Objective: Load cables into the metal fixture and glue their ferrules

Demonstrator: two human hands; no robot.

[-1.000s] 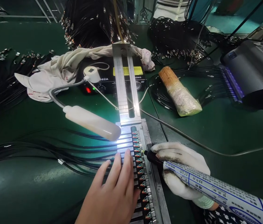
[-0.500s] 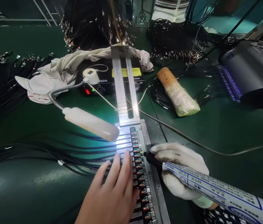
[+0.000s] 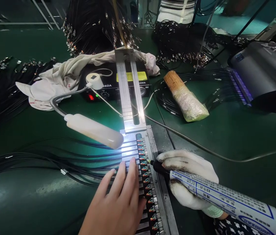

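Observation:
My left hand (image 3: 119,195), bare, lies with its fingers stretched out over the black cables (image 3: 84,168) and the left side of a metal fixture (image 3: 154,143). A column of small metal connectors with coloured wires (image 3: 150,193) runs along the fixture, just right of my fingertips. My right hand (image 3: 189,166), in a stained white glove, is closed around a white glue tube (image 3: 226,199) with blue print. The tube is tilted, its black nozzle (image 3: 159,167) pointing left. Its yellow-green tip meets or hovers over one connector; contact is not clear.
A white lamp (image 3: 95,130) on a bent neck lights the fixture's upper end. Behind stand a black control box (image 3: 108,93), a draped cloth (image 3: 62,73) and a metal bracket (image 3: 125,98). A wrapped wooden handle (image 3: 187,98), a grey machine (image 3: 262,68) and cable bundles (image 3: 89,26) lie around.
Both hands and the glue tube stay almost where they were, with the tip at the same connector. The whole view has shifted very slightly.

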